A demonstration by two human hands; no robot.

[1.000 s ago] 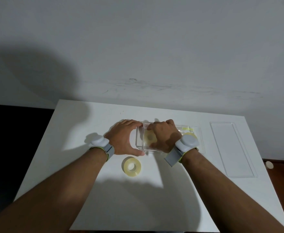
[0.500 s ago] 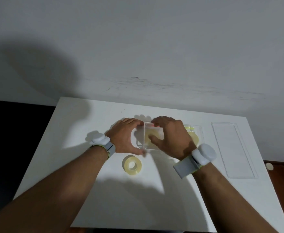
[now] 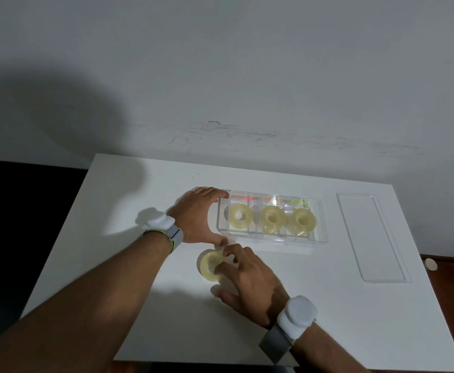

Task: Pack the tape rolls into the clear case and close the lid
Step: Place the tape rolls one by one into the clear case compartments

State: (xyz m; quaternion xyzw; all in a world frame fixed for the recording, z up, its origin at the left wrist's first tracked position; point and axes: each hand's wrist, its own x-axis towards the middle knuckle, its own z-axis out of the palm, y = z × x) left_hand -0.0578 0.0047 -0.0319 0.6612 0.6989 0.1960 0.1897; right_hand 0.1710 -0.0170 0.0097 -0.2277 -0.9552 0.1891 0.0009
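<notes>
Now withdrawn from clear case [image 3: 312, 236] to near tape roll [image 3: 209, 263]: right hand [image 3: 247, 275], fingers closing on it. Left hand [image 3: 196, 215], spread wide, bracing case's left end against sliding.

Four tape rolls: three in the one clear case [image 3: 320, 239], at [image 3: 240, 216], [image 3: 273, 217] and [image 3: 302, 218], and one loose roll [image 3: 209, 262] on the table [image 3: 328, 305]. One lid [image 3: 368, 235]. Two hands, left [image 3: 193, 215] and right [image 3: 250, 278], each with one wrist device.
</notes>
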